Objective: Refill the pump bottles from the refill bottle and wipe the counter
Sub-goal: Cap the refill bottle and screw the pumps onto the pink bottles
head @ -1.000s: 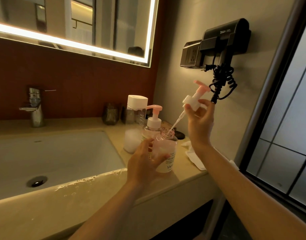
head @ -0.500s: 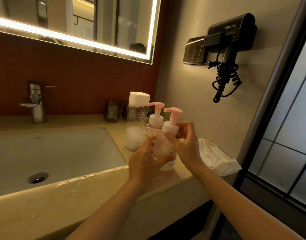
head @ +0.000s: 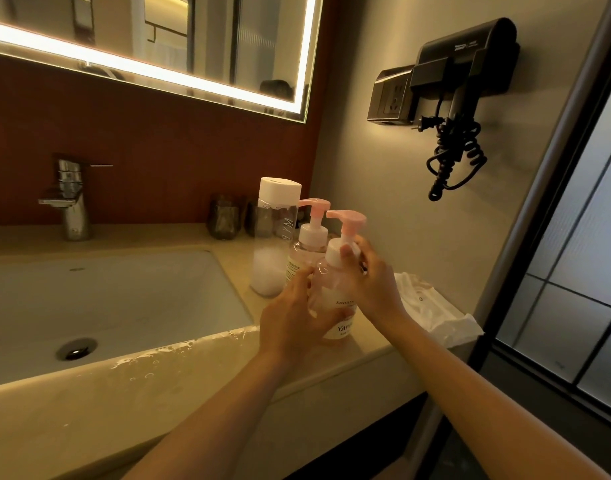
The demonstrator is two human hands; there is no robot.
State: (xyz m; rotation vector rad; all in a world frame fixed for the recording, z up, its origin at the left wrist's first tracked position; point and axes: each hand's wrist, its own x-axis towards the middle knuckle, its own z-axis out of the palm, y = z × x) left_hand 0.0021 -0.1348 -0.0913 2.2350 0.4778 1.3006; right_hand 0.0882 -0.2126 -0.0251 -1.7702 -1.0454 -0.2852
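Observation:
A clear pump bottle (head: 335,296) with a pink pump head (head: 347,220) stands on the beige counter (head: 366,344) near its front edge. My left hand (head: 293,317) grips the bottle's body. My right hand (head: 370,271) curls its fingers round the white pump collar at the bottle's neck. Just behind stands a second pump bottle (head: 309,244) with its pink pump on. To its left is the tall clear refill bottle (head: 273,237) with a white cap and white liquid low inside.
White wipes (head: 432,306) lie on the counter at the right, by the wall. A sink (head: 106,299) with a drain and a chrome tap (head: 72,199) fills the left. Water drops cover the front rim. Dark glasses (head: 224,216) stand at the back. A hair dryer (head: 460,81) hangs on the wall.
My right hand brought the pump down from the air and set it into the front bottle's neck; it now holds the collar. My left hand stayed on the bottle.

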